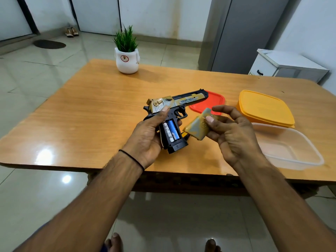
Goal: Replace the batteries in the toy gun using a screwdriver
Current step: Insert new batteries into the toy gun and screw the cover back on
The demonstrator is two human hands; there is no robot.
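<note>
My left hand [147, 135] grips the black-and-gold toy gun [183, 101] by its handle, barrel pointing right, held just above the wooden table [81, 110]. The handle's battery compartment is uncovered, and two batteries [171, 130] lie in it, one blue and one white. My right hand [231, 131] pinches the removed gold grip cover [198, 126] between thumb and fingers, just right of the handle. A small yellow-and-black bit, possibly the screwdriver [186, 136], peeks out under the cover; most of it is hidden.
A red lid [216, 100] lies behind the gun. An orange lidded box [263, 108] and a clear open plastic container [291, 148] sit at the right. A potted plant [127, 59] stands at the far edge. Floor surrounds the table.
</note>
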